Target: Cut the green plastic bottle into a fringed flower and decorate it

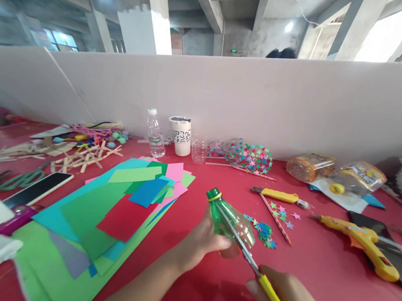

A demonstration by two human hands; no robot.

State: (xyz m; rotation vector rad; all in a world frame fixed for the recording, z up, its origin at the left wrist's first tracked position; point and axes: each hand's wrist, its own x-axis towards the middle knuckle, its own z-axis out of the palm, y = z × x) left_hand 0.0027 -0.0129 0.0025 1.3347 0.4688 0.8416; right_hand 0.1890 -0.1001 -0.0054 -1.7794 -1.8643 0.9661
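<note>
My left hand (204, 242) is wrapped round the lower part of a small green plastic bottle (229, 220), which lies tilted with its capless neck up and to the left. My right hand (279, 291) grips yellow-handled scissors (276, 298). Their metal blades (237, 240) run up and left across the bottle's body and touch it. Both hands hover just above the red table (319, 275). Loose coloured paper stars (265, 229) lie right behind the bottle.
A stack of coloured paper sheets (113, 207) spreads to the left. A yellow glue gun (367, 244), a yellow utility knife (280, 196) and a pencil (276, 220) lie to the right. Bottles and a white cup (181, 135) stand by the white partition. Wooden sticks (79, 155), green scissors and a phone (38, 189) lie far left.
</note>
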